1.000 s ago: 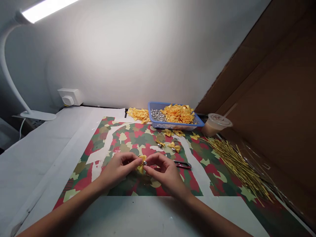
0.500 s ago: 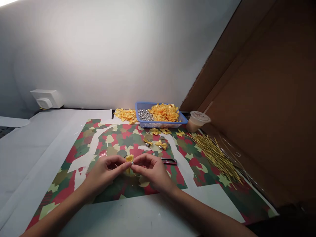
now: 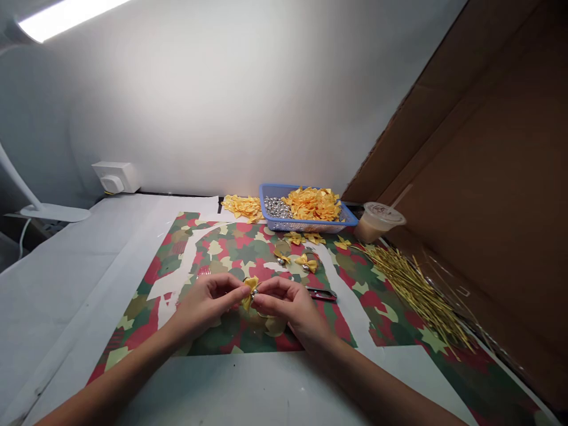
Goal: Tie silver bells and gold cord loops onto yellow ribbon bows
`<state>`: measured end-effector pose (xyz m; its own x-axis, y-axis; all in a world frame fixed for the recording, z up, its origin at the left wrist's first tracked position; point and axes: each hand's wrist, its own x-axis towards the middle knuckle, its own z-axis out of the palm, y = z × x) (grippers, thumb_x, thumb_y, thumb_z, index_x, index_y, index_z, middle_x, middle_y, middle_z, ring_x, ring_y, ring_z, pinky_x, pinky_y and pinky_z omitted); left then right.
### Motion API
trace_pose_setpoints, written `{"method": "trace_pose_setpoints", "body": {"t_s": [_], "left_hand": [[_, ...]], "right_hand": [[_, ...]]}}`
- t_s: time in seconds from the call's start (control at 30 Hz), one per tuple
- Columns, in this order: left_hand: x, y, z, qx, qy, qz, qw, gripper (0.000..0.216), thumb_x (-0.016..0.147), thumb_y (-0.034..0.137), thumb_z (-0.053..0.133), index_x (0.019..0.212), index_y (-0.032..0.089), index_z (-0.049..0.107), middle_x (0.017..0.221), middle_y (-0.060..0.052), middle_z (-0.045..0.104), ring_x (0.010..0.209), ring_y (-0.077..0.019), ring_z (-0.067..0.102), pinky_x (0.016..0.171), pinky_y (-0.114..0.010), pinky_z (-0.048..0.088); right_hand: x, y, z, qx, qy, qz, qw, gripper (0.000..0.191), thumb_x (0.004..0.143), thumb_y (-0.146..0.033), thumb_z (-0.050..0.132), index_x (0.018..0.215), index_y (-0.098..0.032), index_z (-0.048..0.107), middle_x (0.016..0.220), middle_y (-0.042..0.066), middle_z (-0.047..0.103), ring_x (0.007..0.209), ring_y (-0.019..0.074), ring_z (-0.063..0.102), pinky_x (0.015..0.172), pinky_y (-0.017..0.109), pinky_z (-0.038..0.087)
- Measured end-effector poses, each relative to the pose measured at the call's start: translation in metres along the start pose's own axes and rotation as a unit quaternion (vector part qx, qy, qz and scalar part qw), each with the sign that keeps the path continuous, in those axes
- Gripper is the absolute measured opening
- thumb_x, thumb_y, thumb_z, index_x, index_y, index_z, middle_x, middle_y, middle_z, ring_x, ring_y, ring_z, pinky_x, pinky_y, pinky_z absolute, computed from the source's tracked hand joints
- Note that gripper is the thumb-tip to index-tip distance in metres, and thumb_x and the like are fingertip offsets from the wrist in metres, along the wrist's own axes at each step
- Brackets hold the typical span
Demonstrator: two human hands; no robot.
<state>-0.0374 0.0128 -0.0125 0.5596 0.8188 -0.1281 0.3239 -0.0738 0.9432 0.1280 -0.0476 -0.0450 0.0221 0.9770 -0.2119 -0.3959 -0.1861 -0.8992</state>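
Note:
A yellow ribbon bow [image 3: 251, 285] is pinched between the thumb and fingers of my left hand [image 3: 208, 304]. At its middle sits a small silver bell [image 3: 254, 293], where the closed fingertips of my right hand [image 3: 293, 306] meet it; part of the bell is hidden. Just behind my right hand lies a small pair of thread snips [image 3: 323, 294]. Beyond the hands, two bows with bells rest on the mat, one a yellow bow [image 3: 307, 262] and the other a yellow bow [image 3: 282, 257] to its left.
A blue basket [image 3: 306, 226] holds silver bells and yellow bows at the back, beside a loose pile of bows [image 3: 243, 207]. To the right are a lidded drink cup [image 3: 377, 222], a bundle of gold twist ties [image 3: 417, 293] and a cardboard wall [image 3: 479, 177]. A lamp base [image 3: 55, 212] stands left.
The view has swung left and tilted slightly, showing more of the lamp. Between my fingers the bow has turned, and the bell shows more clearly at its middle.

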Motion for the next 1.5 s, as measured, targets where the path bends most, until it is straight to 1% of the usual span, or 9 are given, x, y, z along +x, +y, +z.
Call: {"method": "trace_pose_setpoints", "body": {"t_s": [0.23,0.4,0.63,0.77,0.87,0.97,1.23,1.33,1.5], "left_hand": [[0.001,-0.001,0.002,-0.028,0.001,-0.001,1.0,0.029,0.071,0.043,0.066,0.065,0.015,0.065,0.055,0.001,0.057,0.049,-0.0084,0.045,0.044,-0.019,0.033],[0.0,-0.003,0.001,-0.047,-0.001,0.001,0.999,0.027,0.071,0.041,0.068,0.065,0.015,0.065,0.058,0.001,0.06,0.051,-0.009,0.049,0.047,-0.019,0.036],[-0.002,-0.004,0.002,-0.036,0.008,0.021,0.999,0.023,0.074,0.036,0.066,0.065,0.016,0.062,0.056,0.003,0.058,0.048,-0.0069,0.047,0.043,-0.017,0.036],[-0.004,-0.002,0.003,0.025,0.032,0.084,0.996,0.02,0.076,0.031,0.063,0.063,0.016,0.063,0.055,0.002,0.059,0.047,-0.0073,0.048,0.041,-0.017,0.037],[-0.004,-0.003,0.003,0.094,0.051,0.167,0.98,0.018,0.077,0.024,0.06,0.062,0.016,0.064,0.056,0.001,0.063,0.048,-0.0078,0.052,0.044,-0.017,0.041],[-0.004,-0.006,0.003,0.13,0.06,0.229,0.963,0.016,0.078,0.019,0.059,0.063,0.016,0.063,0.056,0.001,0.065,0.048,-0.0079,0.055,0.045,-0.016,0.044],[-0.004,-0.013,0.004,0.16,0.087,0.322,0.929,0.012,0.077,0.014,0.06,0.065,0.014,0.06,0.058,0.0,0.065,0.048,-0.0076,0.057,0.044,-0.015,0.047],[-0.004,-0.012,0.004,0.16,0.084,0.309,0.934,0.012,0.078,0.015,0.06,0.066,0.014,0.061,0.057,0.0,0.064,0.047,-0.0075,0.056,0.044,-0.015,0.047],[-0.005,-0.007,0.003,0.14,0.056,0.233,0.961,0.01,0.079,0.021,0.059,0.073,0.014,0.062,0.066,-0.001,0.065,0.049,-0.0085,0.055,0.045,-0.018,0.049]], "right_hand": [[-0.001,0.001,0.003,0.015,0.003,0.001,1.0,0.029,0.05,-0.033,0.087,0.067,-0.019,0.067,0.064,-0.002,0.069,0.064,0.0138,0.067,0.066,0.026,0.054],[-0.002,0.002,0.004,0.025,0.008,0.006,1.0,0.029,0.05,-0.032,0.087,0.066,-0.018,0.067,0.063,-0.002,0.07,0.061,0.0114,0.066,0.065,0.023,0.053],[-0.003,0.003,0.005,0.021,0.009,0.008,1.0,0.03,0.052,-0.035,0.086,0.069,-0.018,0.068,0.065,-0.001,0.071,0.064,0.013,0.067,0.066,0.024,0.052],[-0.003,0.004,0.006,0.035,0.013,0.014,0.999,0.03,0.051,-0.034,0.086,0.068,-0.018,0.067,0.063,-0.001,0.07,0.063,0.0126,0.067,0.063,0.022,0.051],[-0.004,0.005,0.006,0.048,0.022,0.018,0.998,0.031,0.05,-0.033,0.087,0.067,-0.017,0.067,0.063,-0.001,0.07,0.062,0.0126,0.067,0.062,0.022,0.051],[-0.005,0.004,0.006,0.058,0.027,0.023,0.998,0.031,0.049,-0.033,0.087,0.067,-0.018,0.067,0.063,-0.001,0.07,0.06,0.0125,0.066,0.061,0.022,0.05],[-0.009,0.003,0.009,0.064,0.025,0.031,0.997,0.031,0.05,-0.034,0.087,0.067,-0.018,0.067,0.064,-0.002,0.071,0.061,0.0108,0.065,0.06,0.02,0.049],[-0.009,0.003,0.008,0.063,0.021,0.026,0.997,0.031,0.05,-0.034,0.087,0.068,-0.018,0.067,0.064,-0.002,0.071,0.061,0.0105,0.065,0.061,0.02,0.049],[-0.008,0.002,0.006,0.056,0.013,0.017,0.998,0.032,0.05,-0.035,0.087,0.068,-0.018,0.067,0.064,-0.001,0.071,0.064,0.0129,0.067,0.065,0.023,0.051]]}}
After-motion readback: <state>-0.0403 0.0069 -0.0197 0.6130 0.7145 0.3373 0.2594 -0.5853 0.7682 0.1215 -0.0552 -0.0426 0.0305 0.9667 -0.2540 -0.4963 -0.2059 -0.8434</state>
